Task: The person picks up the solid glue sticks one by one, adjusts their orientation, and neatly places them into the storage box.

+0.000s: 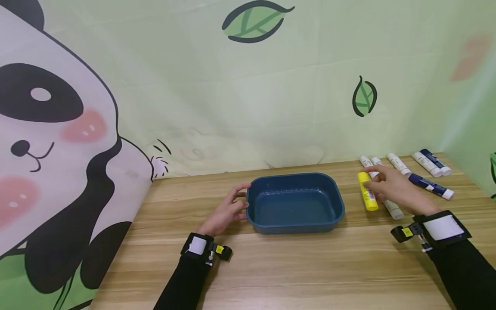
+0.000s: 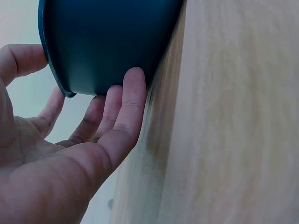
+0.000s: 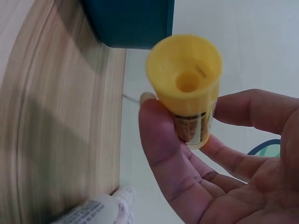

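Note:
A dark blue rectangular tray (image 1: 296, 226) stands on the wooden table. At its left end is my left hand (image 1: 226, 211), with spread, fairly straight fingers. In the left wrist view, fingertips of this hand (image 2: 60, 154) touch the rim and outer wall of the tray (image 2: 107, 46). To the right of the tray, my right hand (image 1: 399, 191) pinches a yellow glue stick (image 1: 367, 193) between thumb and fingers. The right wrist view looks onto the hollow end of the glue stick (image 3: 184, 65), above the tabletop. Behind and beneath that hand lie white sticks, partly covered by it.
White tubes (image 1: 397, 163) and a navy tube with a white cap (image 1: 432, 186) lie at the right rear of the table (image 1: 310, 271). Another white and navy pair (image 1: 435, 161) lies side by side near the back corner. A panda-printed backdrop (image 1: 186, 86) rises behind the table's rear edge.

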### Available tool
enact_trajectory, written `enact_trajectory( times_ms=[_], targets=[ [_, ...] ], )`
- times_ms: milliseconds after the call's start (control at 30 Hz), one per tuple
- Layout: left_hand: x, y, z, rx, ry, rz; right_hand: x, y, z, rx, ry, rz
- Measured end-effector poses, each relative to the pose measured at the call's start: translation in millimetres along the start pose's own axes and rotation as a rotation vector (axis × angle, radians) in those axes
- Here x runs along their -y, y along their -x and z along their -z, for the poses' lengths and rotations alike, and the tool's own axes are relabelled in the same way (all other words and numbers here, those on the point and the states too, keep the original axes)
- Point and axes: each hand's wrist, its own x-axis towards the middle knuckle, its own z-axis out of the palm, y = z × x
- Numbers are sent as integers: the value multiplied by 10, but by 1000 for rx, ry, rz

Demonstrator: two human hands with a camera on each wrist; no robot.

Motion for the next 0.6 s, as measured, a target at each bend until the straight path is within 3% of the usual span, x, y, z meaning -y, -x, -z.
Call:
enact_trajectory(
  times_ms=[333, 600],
  targets=[
    [-41, 34, -20, 0, -17, 0, 54, 7, -42, -25, 23, 27],
    [-33, 30, -5, -2, -23, 3, 99, 7, -82, -14, -29, 53]
  ],
)
